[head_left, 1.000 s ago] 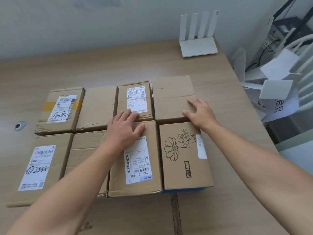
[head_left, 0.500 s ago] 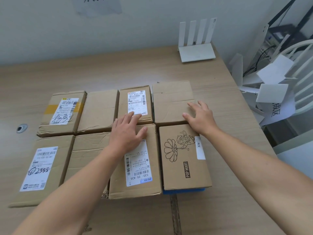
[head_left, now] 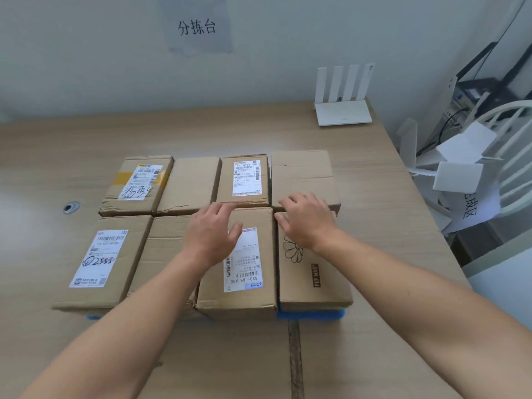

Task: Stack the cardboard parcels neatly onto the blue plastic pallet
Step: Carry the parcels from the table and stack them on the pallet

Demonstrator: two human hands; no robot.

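Several cardboard parcels lie side by side in two rows on the wooden table (head_left: 374,355). Under them shows a strip of the blue plastic pallet (head_left: 312,314). My left hand (head_left: 211,234) rests flat, fingers spread, on the near parcel with the white label (head_left: 244,272). My right hand (head_left: 306,220) lies open over the far end of the flower-printed parcel (head_left: 313,279), its fingertips at the near edge of the plain far-right parcel (head_left: 302,175). Beside that parcel sits another labelled parcel (head_left: 244,180).
A white router (head_left: 342,110) stands at the table's far right corner. White paper sheets and a white chair (head_left: 512,156) crowd the space past the right edge. A metal grommet (head_left: 70,207) sits at the left. A paper sign (head_left: 197,27) hangs on the wall.
My right hand has slid left, from the far-right parcel's right side toward the seam between parcels. My left hand stays on the labelled parcel. The view has tilted up.
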